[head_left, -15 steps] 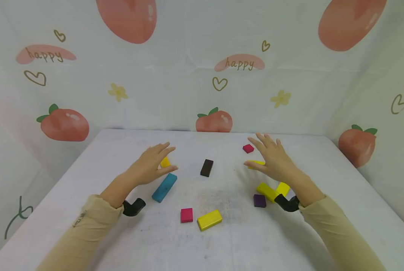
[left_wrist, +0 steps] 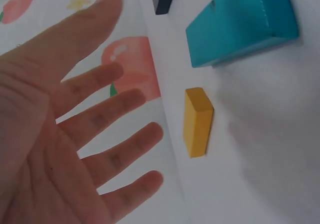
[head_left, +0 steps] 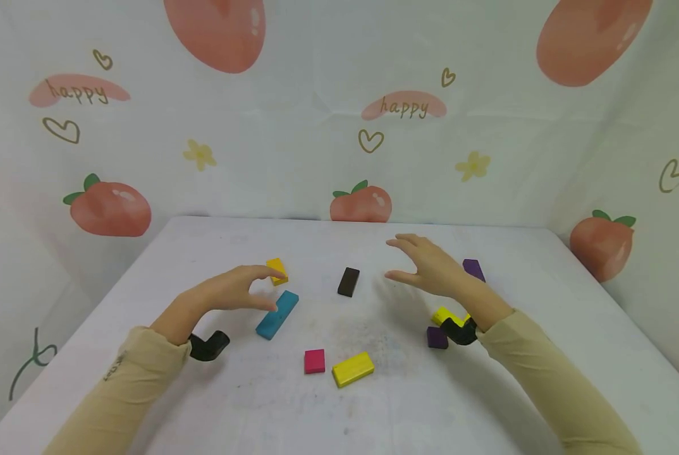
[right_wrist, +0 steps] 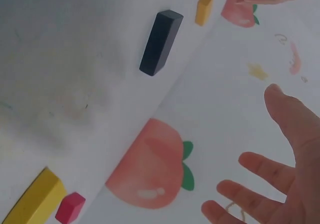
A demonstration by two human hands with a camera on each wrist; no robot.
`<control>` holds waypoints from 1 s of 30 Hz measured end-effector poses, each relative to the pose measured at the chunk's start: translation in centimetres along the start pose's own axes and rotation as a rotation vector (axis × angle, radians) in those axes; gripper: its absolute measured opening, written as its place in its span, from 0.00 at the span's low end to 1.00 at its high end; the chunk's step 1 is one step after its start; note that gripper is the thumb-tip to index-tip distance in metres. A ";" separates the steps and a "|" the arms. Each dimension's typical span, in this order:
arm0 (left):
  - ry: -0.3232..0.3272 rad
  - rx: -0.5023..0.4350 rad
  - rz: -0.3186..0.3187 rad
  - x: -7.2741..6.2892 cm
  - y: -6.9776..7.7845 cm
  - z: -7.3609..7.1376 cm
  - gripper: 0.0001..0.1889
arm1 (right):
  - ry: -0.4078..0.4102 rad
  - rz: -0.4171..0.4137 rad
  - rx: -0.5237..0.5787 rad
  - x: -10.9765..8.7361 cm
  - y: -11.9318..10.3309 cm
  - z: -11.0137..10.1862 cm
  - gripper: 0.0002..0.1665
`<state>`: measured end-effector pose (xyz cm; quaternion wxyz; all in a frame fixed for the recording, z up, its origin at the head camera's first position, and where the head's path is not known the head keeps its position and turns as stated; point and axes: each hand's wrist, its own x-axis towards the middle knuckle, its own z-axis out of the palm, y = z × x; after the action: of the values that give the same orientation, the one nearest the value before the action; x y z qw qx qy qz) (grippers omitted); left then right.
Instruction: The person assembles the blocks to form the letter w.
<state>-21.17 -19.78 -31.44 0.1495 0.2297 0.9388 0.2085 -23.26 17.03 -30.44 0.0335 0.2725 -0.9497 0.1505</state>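
Observation:
My left hand (head_left: pixel 228 292) hovers with fingers spread and nothing in it, beside a blue block (head_left: pixel 275 318) and an orange-yellow block (head_left: pixel 274 264). In the left wrist view both the blue block (left_wrist: pixel 240 26) and the orange-yellow block (left_wrist: pixel 196 124) lie on the table beyond the fingers. My right hand (head_left: pixel 433 268), also empty with its thumb apart from the fingers, is held over the right half of the table. A black block (head_left: pixel 348 282) lies between the hands. The right wrist view shows a yellow block (right_wrist: pixel 35 199) and a pink block (right_wrist: pixel 70 207), hidden behind the hand in the head view.
Nearer on the white table (head_left: pixel 248 411) lie a pink block (head_left: pixel 314 361) and a yellow block (head_left: pixel 353 369). Around the right forearm are a dark purple block (head_left: pixel 437 338), a partly covered yellow block (head_left: pixel 443 315) and a longer purple block (head_left: pixel 473 269). A printed cloth (head_left: pixel 294 126) hangs behind.
Both hands have shifted left, the left one also slightly lower. The orange-yellow block shows more; a purple block at the right is uncovered, while the far pink and yellow blocks are now covered.

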 end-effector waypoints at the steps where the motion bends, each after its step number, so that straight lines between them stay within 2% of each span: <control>1: -0.027 -0.003 -0.001 0.0 -0.2 0.1 0.35 | -0.008 -0.003 0.007 0.2 -0.1 0.1 0.39; 5: -0.114 -0.029 -0.007 0.1 -0.8 0.5 0.39 | -0.040 -0.014 0.051 1.1 -0.4 0.8 0.37; 9: -0.157 -0.042 0.011 0.3 -1.4 1.2 0.42 | -0.080 -0.040 0.096 2.0 -1.1 1.4 0.36; 15: -0.185 -0.041 0.076 0.7 -1.7 2.1 0.45 | -0.139 -0.117 0.151 3.8 -2.2 2.5 0.33; 17: -0.193 -0.048 0.078 0.8 -1.8 2.2 0.45 | -0.168 -0.127 0.177 4.5 -2.7 2.9 0.33; 23: -0.207 -0.050 0.050 0.8 -1.9 2.1 0.46 | -0.245 -0.133 0.208 6.6 -3.9 4.0 0.33; 30: -0.205 -0.022 0.033 1.0 -1.9 2.2 0.45 | -0.285 -0.161 0.215 9.2 -5.3 5.3 0.32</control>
<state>-21.88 -20.18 -34.38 0.2436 0.2635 0.9125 0.1965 -28.13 6.46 -32.74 -0.1187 0.3681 -0.8985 0.2078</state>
